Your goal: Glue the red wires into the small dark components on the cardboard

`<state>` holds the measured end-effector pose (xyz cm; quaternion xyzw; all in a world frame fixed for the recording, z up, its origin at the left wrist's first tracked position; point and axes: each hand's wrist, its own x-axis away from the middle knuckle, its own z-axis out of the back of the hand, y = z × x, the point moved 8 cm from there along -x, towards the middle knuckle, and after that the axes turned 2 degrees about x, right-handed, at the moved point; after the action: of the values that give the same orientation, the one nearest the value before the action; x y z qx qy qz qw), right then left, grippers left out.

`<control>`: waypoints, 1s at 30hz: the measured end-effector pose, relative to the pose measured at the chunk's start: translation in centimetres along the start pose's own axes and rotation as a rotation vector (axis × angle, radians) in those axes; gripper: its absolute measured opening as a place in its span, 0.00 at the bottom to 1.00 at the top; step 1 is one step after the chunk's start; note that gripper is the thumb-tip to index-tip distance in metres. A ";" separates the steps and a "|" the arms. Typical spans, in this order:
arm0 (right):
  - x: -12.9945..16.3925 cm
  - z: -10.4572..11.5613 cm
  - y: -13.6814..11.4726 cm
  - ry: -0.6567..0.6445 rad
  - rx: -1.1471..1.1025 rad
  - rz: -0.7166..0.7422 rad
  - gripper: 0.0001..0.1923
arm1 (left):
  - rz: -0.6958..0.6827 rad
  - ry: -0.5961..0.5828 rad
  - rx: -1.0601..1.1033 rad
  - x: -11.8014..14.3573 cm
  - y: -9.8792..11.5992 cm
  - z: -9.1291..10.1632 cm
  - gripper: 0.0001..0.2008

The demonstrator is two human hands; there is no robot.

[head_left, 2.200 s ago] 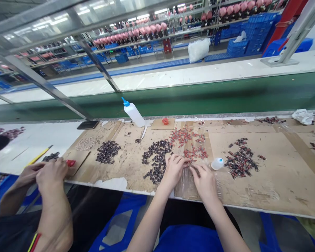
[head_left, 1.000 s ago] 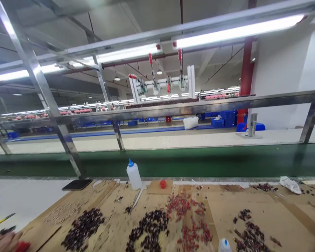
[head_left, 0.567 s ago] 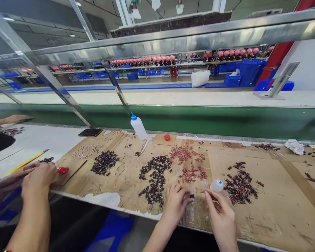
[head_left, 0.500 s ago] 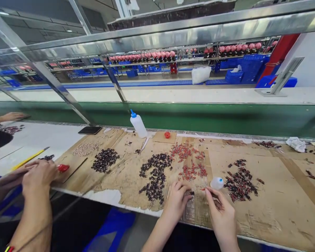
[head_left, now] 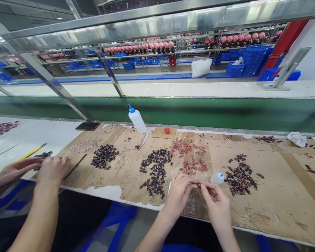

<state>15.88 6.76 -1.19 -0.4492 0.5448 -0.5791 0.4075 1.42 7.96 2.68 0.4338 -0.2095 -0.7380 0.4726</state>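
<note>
My left hand [head_left: 179,191] and my right hand [head_left: 217,203] meet fingertip to fingertip over the cardboard sheet [head_left: 273,189], pinching a small dark and red part [head_left: 198,185] between them. Just left of my hands lies a pile of small dark parts [head_left: 156,169]. Beyond my fingers is a scatter of small red parts [head_left: 190,157]. To the right is a heap of joined dark-and-red parts [head_left: 240,176], with a small bottle lying on its side [head_left: 217,178] beside it.
A co-worker's two hands [head_left: 39,168] work at the bench edge on the left, near another dark pile [head_left: 104,156] and a yellow pencil [head_left: 31,152]. A blue-capped squeeze bottle [head_left: 136,119], a red cap [head_left: 167,130] and a black phone [head_left: 88,126] sit before the green conveyor [head_left: 199,112].
The view swung up toward the ceiling and came back down. My hands, apart half a second ago, have closed together on one small part. The co-worker's hands shifted slightly.
</note>
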 end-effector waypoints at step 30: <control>1.6 -0.9 -6.4 0.031 0.331 0.694 0.04 | 0.235 0.187 0.410 0.2 0.5 1.8 0.05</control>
<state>14.74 5.98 5.35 -0.1575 0.5696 -0.4936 0.6381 0.12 7.36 3.91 0.5593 -0.3592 -0.5768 0.4748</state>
